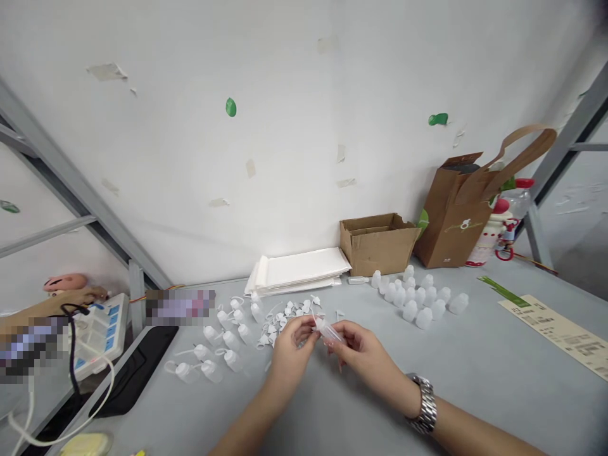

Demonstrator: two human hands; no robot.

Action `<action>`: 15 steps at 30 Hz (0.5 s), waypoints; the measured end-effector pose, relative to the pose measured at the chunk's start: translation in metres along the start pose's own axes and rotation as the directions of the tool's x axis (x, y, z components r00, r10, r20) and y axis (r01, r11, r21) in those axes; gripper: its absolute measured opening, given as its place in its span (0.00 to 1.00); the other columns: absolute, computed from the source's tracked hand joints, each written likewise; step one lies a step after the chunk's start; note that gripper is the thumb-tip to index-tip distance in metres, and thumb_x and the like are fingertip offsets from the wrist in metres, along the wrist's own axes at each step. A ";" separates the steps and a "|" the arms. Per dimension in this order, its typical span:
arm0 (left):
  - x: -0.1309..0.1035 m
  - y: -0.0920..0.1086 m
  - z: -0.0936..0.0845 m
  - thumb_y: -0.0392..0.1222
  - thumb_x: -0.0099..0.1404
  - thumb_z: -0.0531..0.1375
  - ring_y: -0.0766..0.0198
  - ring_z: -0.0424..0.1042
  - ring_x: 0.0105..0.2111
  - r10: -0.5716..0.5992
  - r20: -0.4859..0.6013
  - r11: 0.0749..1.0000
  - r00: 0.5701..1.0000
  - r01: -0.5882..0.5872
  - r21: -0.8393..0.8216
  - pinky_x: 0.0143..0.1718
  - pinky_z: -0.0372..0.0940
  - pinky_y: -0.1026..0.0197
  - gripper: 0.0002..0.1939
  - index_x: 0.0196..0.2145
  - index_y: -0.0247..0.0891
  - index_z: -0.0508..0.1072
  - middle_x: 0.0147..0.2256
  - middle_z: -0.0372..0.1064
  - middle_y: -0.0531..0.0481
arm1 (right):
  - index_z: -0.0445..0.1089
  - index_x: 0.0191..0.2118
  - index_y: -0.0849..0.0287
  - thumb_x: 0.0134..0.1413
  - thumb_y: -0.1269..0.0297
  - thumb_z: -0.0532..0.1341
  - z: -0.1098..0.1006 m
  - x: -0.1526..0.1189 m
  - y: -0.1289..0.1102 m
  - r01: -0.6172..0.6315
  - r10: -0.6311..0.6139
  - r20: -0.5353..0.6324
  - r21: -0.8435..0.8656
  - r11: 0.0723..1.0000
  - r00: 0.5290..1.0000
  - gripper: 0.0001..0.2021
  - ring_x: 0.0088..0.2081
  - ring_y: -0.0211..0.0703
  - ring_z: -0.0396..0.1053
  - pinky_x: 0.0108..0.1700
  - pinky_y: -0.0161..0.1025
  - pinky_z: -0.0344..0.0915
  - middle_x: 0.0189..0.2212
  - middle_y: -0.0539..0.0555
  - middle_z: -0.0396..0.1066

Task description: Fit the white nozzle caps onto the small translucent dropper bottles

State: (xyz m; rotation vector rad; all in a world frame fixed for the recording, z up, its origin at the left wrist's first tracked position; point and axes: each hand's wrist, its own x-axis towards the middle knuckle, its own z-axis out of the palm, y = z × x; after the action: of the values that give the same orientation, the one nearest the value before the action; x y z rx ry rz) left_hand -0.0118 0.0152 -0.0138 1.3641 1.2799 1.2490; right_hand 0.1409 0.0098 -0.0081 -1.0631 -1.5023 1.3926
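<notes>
A small translucent plastic bottle (331,334) is tilted between my two hands above the grey table. My right hand (363,348) is closed around its body. At its top end, my left hand (295,342) pinches a white cap (318,322) with a thin strap sticking up. Just beyond my left hand lies a heap of loose white caps (280,322). On the left stand several capped bottles (231,341) with looped straps. To the right are several translucent bottles (424,318) without visible straps, grouped close together. A clear dropper-like tube (358,280) lies behind them.
White padded envelopes (299,271) and an open cardboard box (377,247) sit against the wall. A brown paper bag (451,218) stands right of the box. A printed paper strip (555,332) lies far right; a black phone-like slab (137,370) and a power strip (107,335) are left.
</notes>
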 end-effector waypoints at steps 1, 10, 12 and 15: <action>0.000 0.000 0.000 0.37 0.53 0.60 0.58 0.74 0.38 -0.019 0.012 0.999 1.000 0.019 -0.033 0.43 0.67 0.55 0.10 0.35 0.36 0.72 0.36 0.75 0.44 | 0.71 0.34 0.60 0.50 0.54 0.60 0.001 -0.001 0.001 -0.004 0.004 0.002 -0.023 1.000 1.000 0.14 0.26 0.38 0.64 0.27 0.34 0.63 0.25 0.49 0.68; 0.001 0.010 -0.003 0.40 0.46 0.66 0.57 0.74 0.37 -0.158 -0.004 0.940 0.987 0.149 -0.307 0.44 0.67 0.54 0.13 0.31 0.35 0.74 0.33 0.76 0.46 | 0.70 0.35 0.59 0.52 0.56 0.59 -0.002 -0.002 -0.004 0.040 -0.042 -0.021 -0.112 0.993 0.999 0.12 0.26 0.38 0.63 0.30 0.35 0.61 0.25 0.50 0.68; 0.002 0.012 -0.005 0.41 0.45 0.68 0.60 0.73 0.37 -0.215 -0.004 0.878 0.977 0.191 -0.438 0.44 0.66 0.55 0.14 0.31 0.35 0.75 0.33 0.76 0.47 | 0.69 0.34 0.60 0.52 0.56 0.58 -0.003 -0.001 -0.006 0.042 -0.045 -0.031 -0.102 0.994 0.999 0.12 0.26 0.38 0.63 0.30 0.35 0.62 0.25 0.50 0.68; 0.003 0.013 -0.008 0.40 0.46 0.69 0.64 0.73 0.35 -0.260 0.012 0.794 0.966 0.221 -0.566 0.44 0.66 0.58 0.14 0.31 0.34 0.75 0.32 0.75 0.49 | 0.69 0.33 0.60 0.52 0.56 0.59 -0.004 0.000 -0.008 0.043 -0.046 -0.028 -0.089 0.995 0.999 0.11 0.26 0.37 0.62 0.30 0.35 0.62 0.25 0.50 0.67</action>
State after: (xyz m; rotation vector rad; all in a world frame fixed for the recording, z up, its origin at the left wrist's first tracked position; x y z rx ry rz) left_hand -0.0180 0.0164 0.0004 0.7116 0.9716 1.3558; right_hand 0.1445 0.0105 0.0005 -1.0934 -1.5692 1.2840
